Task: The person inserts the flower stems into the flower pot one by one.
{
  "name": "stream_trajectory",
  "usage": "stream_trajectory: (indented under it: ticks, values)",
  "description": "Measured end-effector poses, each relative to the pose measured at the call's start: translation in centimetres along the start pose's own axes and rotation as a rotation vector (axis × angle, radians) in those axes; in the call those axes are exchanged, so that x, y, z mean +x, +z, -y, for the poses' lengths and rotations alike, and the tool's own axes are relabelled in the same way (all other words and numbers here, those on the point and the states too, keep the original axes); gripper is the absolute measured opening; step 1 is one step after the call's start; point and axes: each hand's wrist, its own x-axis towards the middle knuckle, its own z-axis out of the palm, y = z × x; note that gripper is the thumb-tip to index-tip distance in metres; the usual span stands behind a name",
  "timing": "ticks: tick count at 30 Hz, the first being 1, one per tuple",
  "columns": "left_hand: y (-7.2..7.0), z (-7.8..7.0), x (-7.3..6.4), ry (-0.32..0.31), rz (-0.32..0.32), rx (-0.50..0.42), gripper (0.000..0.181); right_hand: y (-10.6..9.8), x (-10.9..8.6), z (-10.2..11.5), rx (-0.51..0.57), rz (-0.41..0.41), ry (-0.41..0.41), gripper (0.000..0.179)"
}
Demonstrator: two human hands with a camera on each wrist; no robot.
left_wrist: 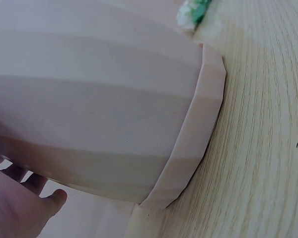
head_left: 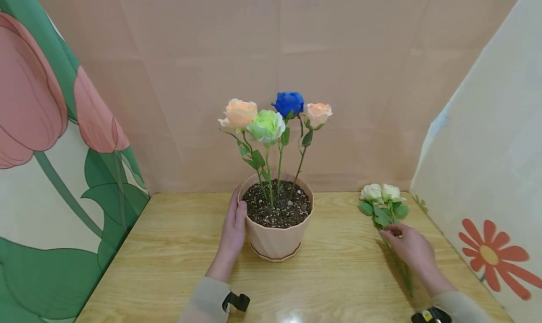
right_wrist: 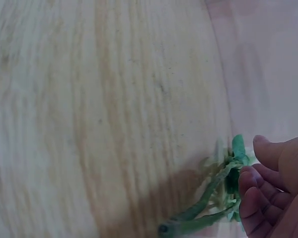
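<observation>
A pink faceted flowerpot (head_left: pixel 275 240) full of dark soil (head_left: pixel 277 215) stands on a matching saucer. Rising from the soil are a peach rose (head_left: pixel 239 114), a green rose (head_left: pixel 267 125), a blue rose (head_left: pixel 289 103) and a pale pink rose (head_left: pixel 318 114). My left hand (head_left: pixel 233 224) rests along the pot's left side, fingers extended against its wall. At the right, two white roses (head_left: pixel 390 193) lie side by side on the table. Over their green stems (right_wrist: pixel 201 208) my right hand (head_left: pixel 408 245) has its fingers loosely bent, thumb apart from them; whether they touch the stems is unclear.
The wooden table (head_left: pixel 169 266) meets a beige cloth backdrop (head_left: pixel 190 78) behind the pot. A tulip-printed panel (head_left: pixel 38 210) borders the left side, and a white panel with a red flower print (head_left: pixel 487 149) borders the right, close to my right hand.
</observation>
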Motion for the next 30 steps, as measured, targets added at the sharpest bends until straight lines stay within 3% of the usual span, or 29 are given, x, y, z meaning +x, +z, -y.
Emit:
stream_trajectory:
  ticks: [13,30]
  values:
    - [0.0,0.12,0.11,0.004,-0.01,0.006,0.061,0.56,0.13,-0.28,-0.017,0.049,0.041,0.058]
    - [0.04,0.14,0.13,0.004,-0.006,0.002,0.061,1.05,0.61,-0.86,-0.045,0.083,0.06,0.046]
